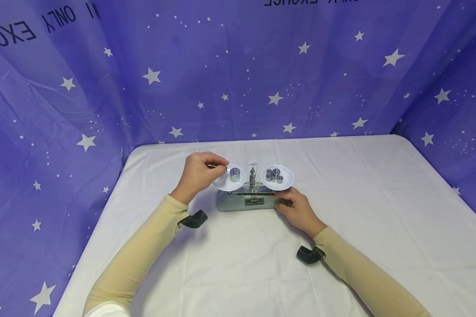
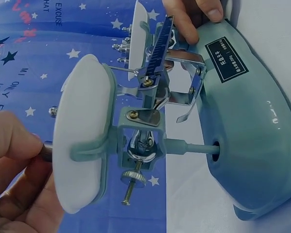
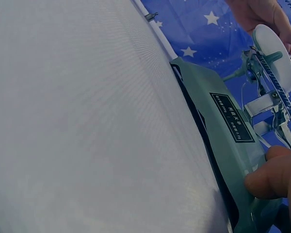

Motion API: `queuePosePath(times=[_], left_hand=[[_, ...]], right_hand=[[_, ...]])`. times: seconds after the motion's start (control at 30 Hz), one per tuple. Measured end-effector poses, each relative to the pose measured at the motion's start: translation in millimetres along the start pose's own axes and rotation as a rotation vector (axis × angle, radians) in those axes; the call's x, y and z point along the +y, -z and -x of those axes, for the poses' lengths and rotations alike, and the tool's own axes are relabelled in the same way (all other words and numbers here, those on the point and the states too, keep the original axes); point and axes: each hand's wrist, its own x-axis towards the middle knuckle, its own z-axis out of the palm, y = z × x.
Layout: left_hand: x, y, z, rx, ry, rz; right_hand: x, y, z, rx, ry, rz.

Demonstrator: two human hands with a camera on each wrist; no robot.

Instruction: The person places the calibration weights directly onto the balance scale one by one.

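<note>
A green pan balance (image 1: 232, 203) stands on the white table with a white pan on either side. My left hand (image 1: 200, 171) is at the outer rim of the left pan (image 1: 222, 184), pinching a small dark metal piece (image 2: 47, 151), partly hidden behind the pan in the left wrist view. One larger metal weight (image 1: 235, 175) stands in that pan. Several small metal weights (image 1: 273, 175) sit together in the right pan (image 1: 288, 178). My right hand (image 1: 299, 212) grips the right end of the balance's base, its thumb (image 3: 269, 182) on the front face.
The balance's beam and ruler (image 2: 160, 51) run between the pans. A white cloth (image 1: 365, 207) covers the table. Purple-blue curtains with stars (image 1: 230, 70) hang behind it and at the sides. Black wrist mounts (image 1: 194, 219) stick out below both hands.
</note>
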Motion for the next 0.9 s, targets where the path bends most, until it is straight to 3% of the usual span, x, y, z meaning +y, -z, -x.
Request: queuePosePath(times=[0.2, 0.37, 0.57, 0.73, 0.9], left_hand=[[1.9, -1.0, -2.1, 0.000, -0.010, -0.025], [2.5, -1.9, -4.9, -0.036, -0.040, -0.067], [4.0, -3.5, -7.6, -0.103, -0.113, -0.120], [2.7, -4.4, -8.4, -0.119, -0.175, -0.153], [3.1, -4.0, -7.7, -0.116, -0.172, -0.167]], right_hand=[[0.5, -1.4, -0.3, 0.000, 0.002, 0.000], [0.4, -1.5, 0.0, -0.008, 0.002, -0.006], [0.0, -0.5, 0.1, -0.014, 0.002, -0.005], [-0.3, 0.1, 0.1, -0.016, 0.008, -0.003], [-1.6, 0.4, 0.2, -0.013, 0.008, 0.000]])
